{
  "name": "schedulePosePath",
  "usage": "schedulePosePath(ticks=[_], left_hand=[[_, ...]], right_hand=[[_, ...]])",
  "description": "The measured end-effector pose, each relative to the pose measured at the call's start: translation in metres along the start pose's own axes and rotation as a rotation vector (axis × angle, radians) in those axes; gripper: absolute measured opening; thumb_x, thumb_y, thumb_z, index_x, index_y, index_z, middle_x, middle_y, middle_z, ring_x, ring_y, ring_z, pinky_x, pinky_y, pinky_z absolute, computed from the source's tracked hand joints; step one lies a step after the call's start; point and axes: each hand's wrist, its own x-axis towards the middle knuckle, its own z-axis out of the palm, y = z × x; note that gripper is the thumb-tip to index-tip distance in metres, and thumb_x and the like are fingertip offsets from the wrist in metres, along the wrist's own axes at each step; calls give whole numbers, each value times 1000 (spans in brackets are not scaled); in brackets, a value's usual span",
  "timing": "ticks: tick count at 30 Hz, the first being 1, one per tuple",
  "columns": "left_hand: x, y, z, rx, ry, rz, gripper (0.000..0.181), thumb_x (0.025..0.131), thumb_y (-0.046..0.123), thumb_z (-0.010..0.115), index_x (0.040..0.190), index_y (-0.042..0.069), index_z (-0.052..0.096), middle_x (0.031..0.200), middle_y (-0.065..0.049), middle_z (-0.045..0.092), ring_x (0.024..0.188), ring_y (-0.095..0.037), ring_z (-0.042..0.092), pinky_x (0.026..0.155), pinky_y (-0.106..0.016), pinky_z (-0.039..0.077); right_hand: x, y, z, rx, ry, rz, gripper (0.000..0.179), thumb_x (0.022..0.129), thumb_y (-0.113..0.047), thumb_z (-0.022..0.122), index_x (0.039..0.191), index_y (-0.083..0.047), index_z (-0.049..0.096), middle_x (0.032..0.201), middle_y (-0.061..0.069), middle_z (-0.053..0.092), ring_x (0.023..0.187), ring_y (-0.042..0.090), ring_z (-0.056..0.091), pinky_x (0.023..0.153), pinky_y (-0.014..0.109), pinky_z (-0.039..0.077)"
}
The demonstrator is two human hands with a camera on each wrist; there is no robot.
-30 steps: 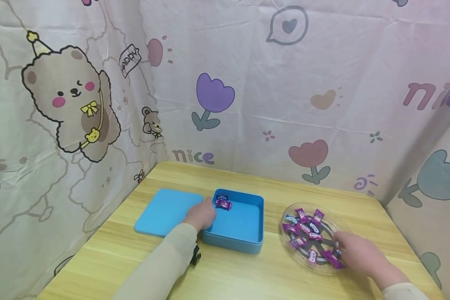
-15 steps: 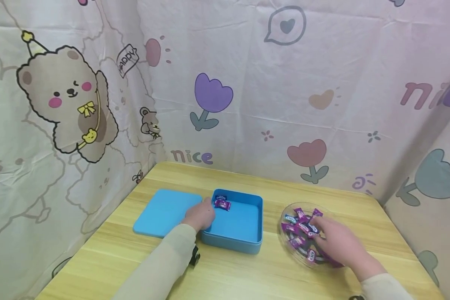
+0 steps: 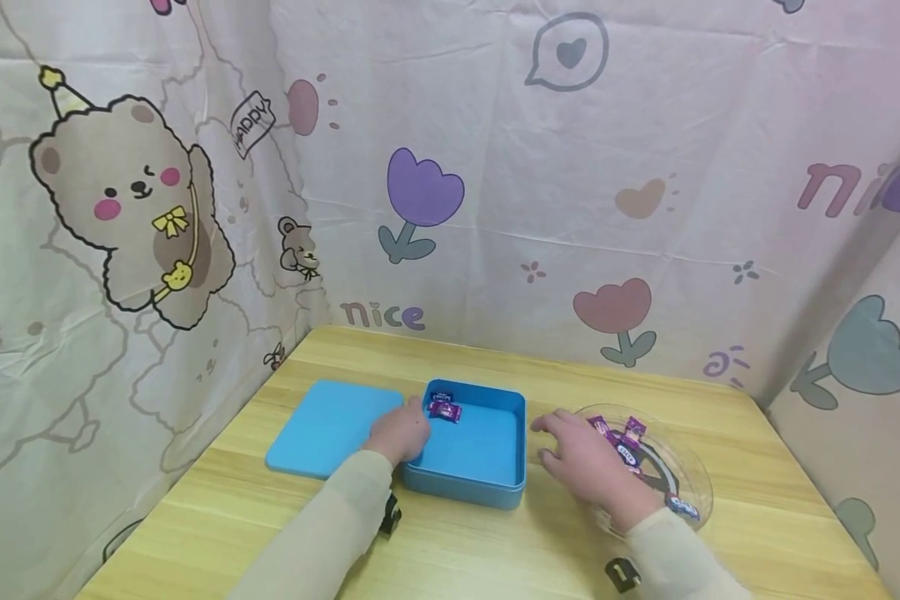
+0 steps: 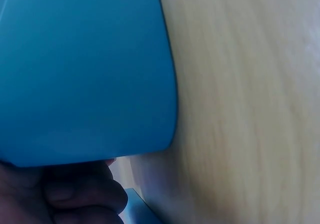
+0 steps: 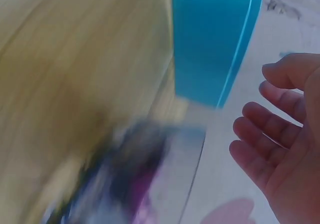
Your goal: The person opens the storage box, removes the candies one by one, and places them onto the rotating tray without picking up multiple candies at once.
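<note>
A blue square box (image 3: 465, 492) stands on the table, with a few wrapped candies (image 3: 446, 411) in its far left corner. My left hand (image 3: 401, 429) grips its left wall, thumb at the rim; curled fingers (image 4: 85, 194) show against the box (image 4: 90, 74) in the left wrist view. Between the box and a clear round plate (image 3: 693, 467) is my right hand (image 3: 592, 462). Its thumb and fingers are parted and loosely bent, and I see nothing held. More wrapped candies (image 3: 626, 454) lie on the plate, partly hidden by that hand and sleeve.
A flat light-blue lid (image 3: 330, 425) lies left of the box, its right part behind the left hand. Printed cloth (image 3: 495, 167) hangs behind the wooden table (image 3: 450, 554) and along both sides. Black wrist mounts show under both sleeves.
My right hand has moved left from the plate's right side, across the candies, to near the box's right wall. The left hand stays on the box. The view has shifted slightly.
</note>
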Motion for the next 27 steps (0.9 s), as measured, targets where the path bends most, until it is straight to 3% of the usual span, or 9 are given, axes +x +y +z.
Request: schedulePosePath(ticks=[7, 13, 19, 23, 27], left_hand=[[-1, 0, 0, -6, 1, -14, 59, 105, 23, 39, 157, -2, 27, 151, -20, 47, 105, -33, 55, 88, -50, 49], [-2, 0, -1, -1, 5, -11, 60, 105, 23, 40, 158, -2, 27, 151, -19, 47, 105, -33, 55, 85, -48, 49], [-3, 2, -3, -1, 7, -1, 60, 105, 23, 41, 157, -3, 28, 154, -20, 44, 124, -33, 52, 105, -60, 40], [-1, 1, -2, 25, 11, 13, 60, 104, 22, 43, 156, -4, 29, 152, -21, 45, 126, -34, 52, 104, -59, 41], [-1, 1, -2, 47, 15, 31, 59, 104, 20, 43, 155, -6, 30, 150, -21, 48, 124, -33, 54, 102, -57, 44]], right_hand=[[19, -31, 17, 56, -17, -78, 34, 91, -20, 75, 124, -15, 68, 117, 4, 64, 108, 22, 61, 94, 45, 52], [38, -49, 28, 24, -70, -96, 39, 95, -25, 71, 132, -15, 65, 127, 6, 62, 114, 26, 61, 95, 47, 52], [62, -66, 41, 38, -203, -105, 47, 98, -29, 65, 143, -13, 57, 140, 9, 55, 125, 29, 57, 102, 49, 47], [75, -77, 53, 10, -305, -94, 55, 99, -28, 64, 150, -11, 50, 151, 11, 47, 133, 31, 51, 108, 48, 42], [85, -85, 65, -26, -356, -49, 59, 99, -28, 64, 153, -12, 46, 157, 12, 40, 140, 31, 44, 111, 48, 38]])
